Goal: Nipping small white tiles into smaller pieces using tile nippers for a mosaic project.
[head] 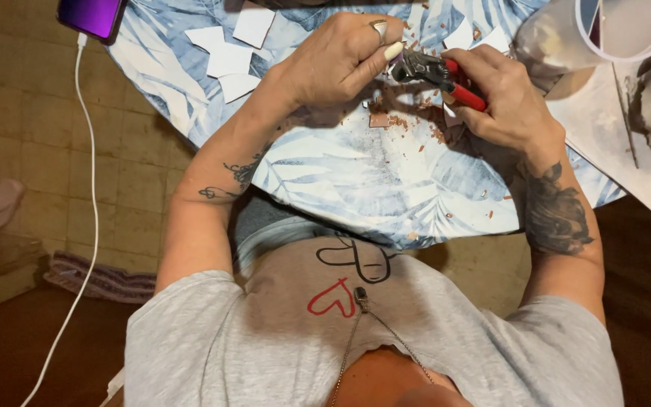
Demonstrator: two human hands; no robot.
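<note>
Two hands (340,60) (502,94) grip red-handled nippers (438,75)

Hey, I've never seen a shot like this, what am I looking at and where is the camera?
There is one picture, from a camera worn on the person's head, looking straight down, so the grey shirt fills the bottom. The right hand grips red-handled nippers. The left hand pinches something small at the tool's jaws; it is too small to identify. Below them a table with a blue leaf-print cloth carries brown chips and white cut pieces. A purple phone on a white cable lies at the corner.
</note>
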